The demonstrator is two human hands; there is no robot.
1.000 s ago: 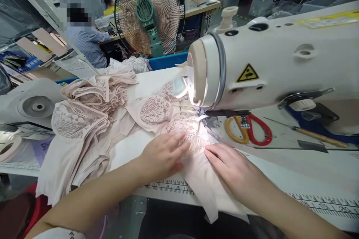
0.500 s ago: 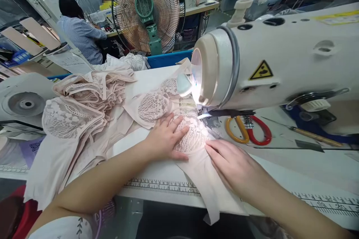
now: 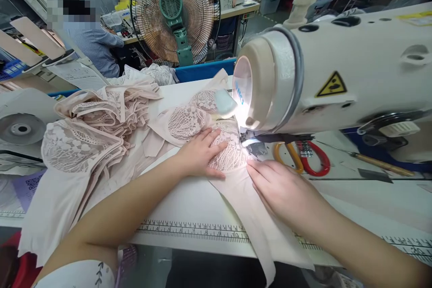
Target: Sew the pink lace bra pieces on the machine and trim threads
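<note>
A pale pink lace bra [image 3: 228, 155] lies under the head of a white sewing machine [image 3: 273, 85], one cup by the lit needle area. My left hand [image 3: 199, 155] rests flat on that lace cup with its fingers spread. At the cup's near right edge, my right hand [image 3: 280, 186] pinches the fabric between thumb and fingers. The bra's plain wing [image 3: 249, 211] hangs down over the table's front edge. The machine head and its glare hide the exact spot under the needle.
Stacked lace bras [image 3: 81, 146] lie on the left. Yellow-handled scissors [image 3: 288, 157], a red-handled tool [image 3: 317, 159] and a wooden-handled awl [image 3: 383, 164] lie under the machine arm. A printed ruler [image 3: 189, 231] runs along the front edge. A large fan [image 3: 175, 13] stands behind; a person [image 3: 91, 47] sits beyond.
The lace cup and both my hands have slid slightly away from me, towards the needle area. My right hand keeps its pinch. The whole view has shifted a little.
</note>
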